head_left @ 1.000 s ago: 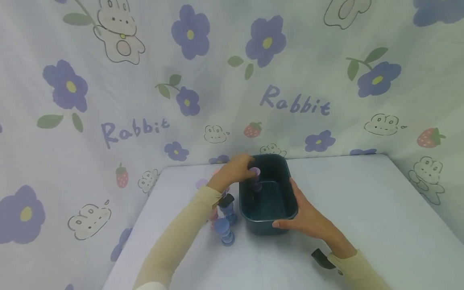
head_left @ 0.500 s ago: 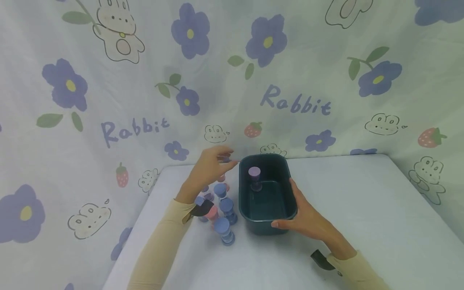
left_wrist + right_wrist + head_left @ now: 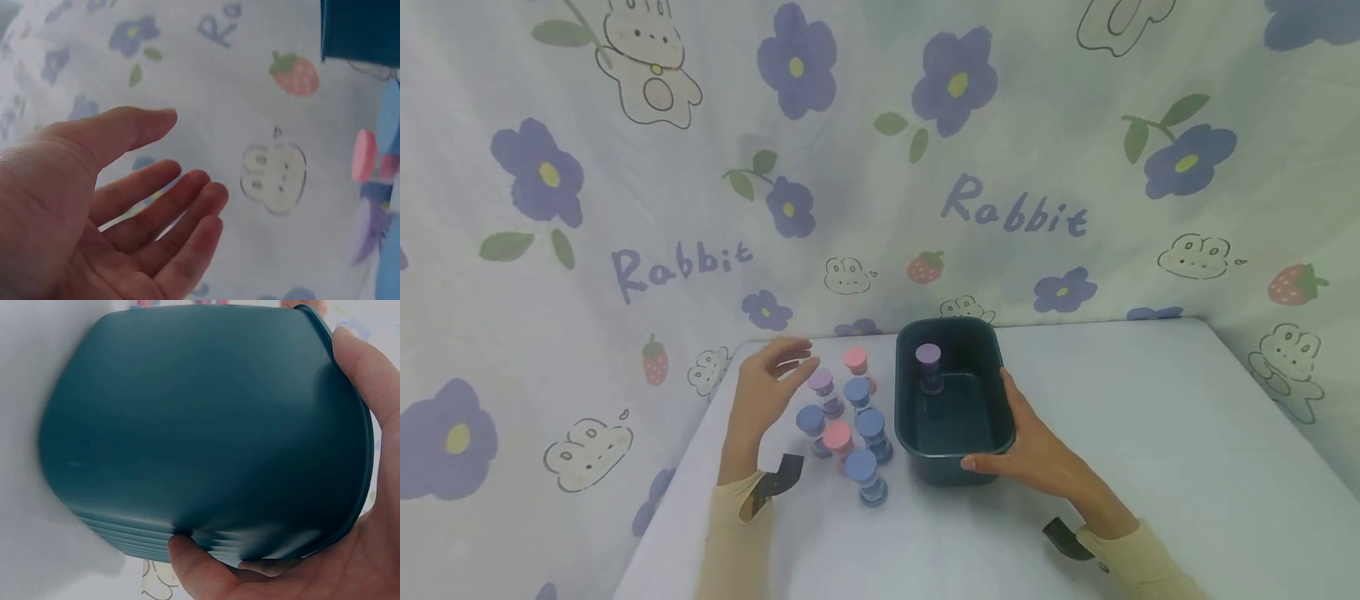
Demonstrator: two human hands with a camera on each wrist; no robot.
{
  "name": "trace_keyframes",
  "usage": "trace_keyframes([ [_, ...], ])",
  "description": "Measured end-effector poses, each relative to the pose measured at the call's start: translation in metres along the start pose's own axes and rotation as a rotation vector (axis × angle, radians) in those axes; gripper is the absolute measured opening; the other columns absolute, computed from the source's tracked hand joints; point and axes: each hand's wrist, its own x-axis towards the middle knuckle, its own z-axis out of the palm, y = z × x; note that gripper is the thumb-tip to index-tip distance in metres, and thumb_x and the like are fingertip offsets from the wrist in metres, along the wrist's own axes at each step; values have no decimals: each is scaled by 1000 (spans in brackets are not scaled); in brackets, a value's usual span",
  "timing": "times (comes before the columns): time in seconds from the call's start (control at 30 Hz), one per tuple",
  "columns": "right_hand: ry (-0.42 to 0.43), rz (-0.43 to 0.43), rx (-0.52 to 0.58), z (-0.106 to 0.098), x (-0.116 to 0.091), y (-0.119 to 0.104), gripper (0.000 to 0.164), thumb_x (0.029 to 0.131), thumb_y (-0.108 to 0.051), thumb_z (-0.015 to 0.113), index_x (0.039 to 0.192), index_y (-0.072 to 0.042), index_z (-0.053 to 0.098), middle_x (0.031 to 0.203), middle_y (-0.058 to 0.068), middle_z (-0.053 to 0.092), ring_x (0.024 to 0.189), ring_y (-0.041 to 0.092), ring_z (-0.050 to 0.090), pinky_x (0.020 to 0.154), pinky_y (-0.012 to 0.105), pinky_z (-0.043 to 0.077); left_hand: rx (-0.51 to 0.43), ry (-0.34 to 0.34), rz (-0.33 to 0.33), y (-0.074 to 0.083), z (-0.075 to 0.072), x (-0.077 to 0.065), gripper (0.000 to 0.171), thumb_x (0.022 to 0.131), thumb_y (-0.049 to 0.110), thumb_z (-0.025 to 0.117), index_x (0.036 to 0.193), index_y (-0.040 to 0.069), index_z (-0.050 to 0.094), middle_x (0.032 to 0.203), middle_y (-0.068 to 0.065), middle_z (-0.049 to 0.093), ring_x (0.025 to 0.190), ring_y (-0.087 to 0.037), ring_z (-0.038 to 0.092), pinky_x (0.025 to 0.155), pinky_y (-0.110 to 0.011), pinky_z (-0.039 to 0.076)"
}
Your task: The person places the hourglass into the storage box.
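Observation:
My left hand (image 3: 765, 390) is raised at the left of the group of sand timers, holding nothing, its fingers loosely extended. In the left wrist view, thumb and fingers stand apart. Nearest to it are a purple sand timer (image 3: 822, 382) and a blue sand timer (image 3: 811, 419). My right hand (image 3: 1047, 452) grips the near right corner of a dark green plastic bin (image 3: 951, 473), thumb at the front rim and fingers along the right side. Inside the bin, one purple sand timer (image 3: 928, 357) stands upright toward the left wall.
Left of the bin, pink sand timers (image 3: 856, 360) and several blue ones stand close together, with a front blue sand timer (image 3: 862, 467) nearest me. A white tabletop (image 3: 1120, 392) lies beneath everything. Behind it hangs a printed curtain (image 3: 865, 200).
My left hand let go of the purple sand timer in the bin, withdrew over the rim and moved left past the group. The right hand has kept its hold on the bin.

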Motion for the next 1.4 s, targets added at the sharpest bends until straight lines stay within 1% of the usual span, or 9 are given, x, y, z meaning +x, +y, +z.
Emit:
trace_keyframes([
  [0.13,-9,-2,7,1,-1,0,135,75,-55,86,166,-24,-9,176,15,4,156,49,23,115,75,35,-31,42,-83,-21,-5,-11,43,94,21,78,130,2,67,131,-16,71,123,-32,68,106,-25,55],
  [0.3,8,-7,-17,0,-1,-1,134,75,-55,86,166,-23,-7,175,15,5,156,49,23,113,75,37,-121,102,-104,-45,-3,-10,41,93,19,78,129,1,68,129,-20,71,121,-36,68,98,-11,54],
  [0.4,15,-1,-29,-2,-1,-2,135,75,-56,86,166,-23,-7,175,15,5,156,49,22,113,76,37,-134,88,-129,-61,-1,-6,44,93,24,78,131,3,68,132,-18,70,124,-35,67,97,-10,53],
  [0.53,15,2,-35,-3,0,-4,135,75,-56,86,166,-24,-8,176,15,5,156,49,22,114,76,37,-140,56,-194,-79,0,-4,49,93,30,79,135,8,65,137,-14,68,129,-30,65,102,-12,52],
  [0.73,19,21,-50,-5,-1,-7,135,75,-56,86,166,-25,-8,175,16,5,155,50,22,113,76,37,-235,36,-242,-99,6,-2,52,91,22,80,137,4,63,139,-17,66,128,-27,65,100,-13,54],
  [0.87,18,24,-54,-7,-2,-7,136,75,-56,86,166,-25,-10,175,17,5,155,51,21,113,77,36,-275,24,-234,-107,12,1,53,89,20,83,134,1,64,137,-21,66,126,-30,65,98,-12,55],
  [1.0,15,16,-50,-7,-2,-6,136,75,-55,86,166,-26,-11,175,17,5,156,51,20,113,77,35,-265,-17,-244,-112,17,1,57,89,23,83,137,0,62,139,-19,66,132,-34,62,104,-15,53],
  [1.23,4,32,-40,-4,-1,-6,135,76,-54,86,166,-27,-10,176,16,3,156,52,19,113,77,34,-220,-50,-302,-112,24,-4,61,88,29,84,139,5,62,142,-14,65,135,-32,61,117,-38,48],
  [1.4,-1,33,-40,-3,0,-6,135,76,-53,87,166,-27,-10,176,16,3,156,52,19,113,77,33,-213,-52,-343,-108,26,-8,60,86,32,85,137,9,64,142,-13,65,135,-32,61,118,-44,48],
])
